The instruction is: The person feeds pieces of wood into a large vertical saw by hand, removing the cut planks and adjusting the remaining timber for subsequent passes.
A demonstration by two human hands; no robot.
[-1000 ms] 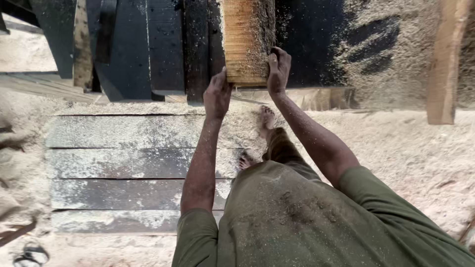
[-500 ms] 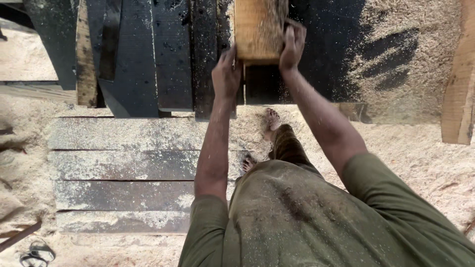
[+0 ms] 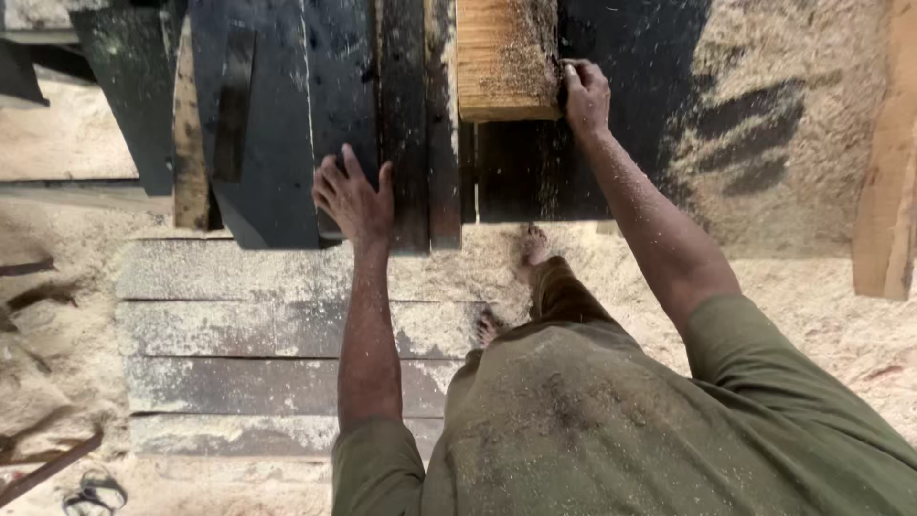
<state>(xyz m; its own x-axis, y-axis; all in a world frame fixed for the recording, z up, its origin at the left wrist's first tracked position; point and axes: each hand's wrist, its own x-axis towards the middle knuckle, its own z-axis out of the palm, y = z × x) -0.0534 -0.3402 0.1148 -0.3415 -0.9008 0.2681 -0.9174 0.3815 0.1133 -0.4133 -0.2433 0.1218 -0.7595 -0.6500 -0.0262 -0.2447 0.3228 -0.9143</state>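
The right hand [image 3: 585,96] is clamped on the lower right corner of a pale wood block [image 3: 506,57], fingers curled over its edge. The block's top is dusted with sawdust, and its upper part runs out of the picture. It lies on the dark table [image 3: 630,115], just right of several dark slats [image 3: 401,115] that run away from the person.

The left hand [image 3: 353,196] is open, fingers spread apart, holding nothing. It lies flat at the near end of the dark slats, its palm at their lower edge. The two hands are well apart, the left lower and to the left of the block and not touching it.

Sawdust [image 3: 793,124] covers the right side of the table in a thick layer, with dark streaks showing through it. A light plank [image 3: 888,182] stands at the far right edge of the picture.

Below the table, grey boards [image 3: 239,325] lie side by side on the floor, sprinkled with dust. The person's bare feet [image 3: 530,244] stand on them, one near the table's edge, the other nearer the body. The person wears a green shirt [image 3: 621,420] flecked with sawdust. More sawdust lies heaped on the floor at the left.
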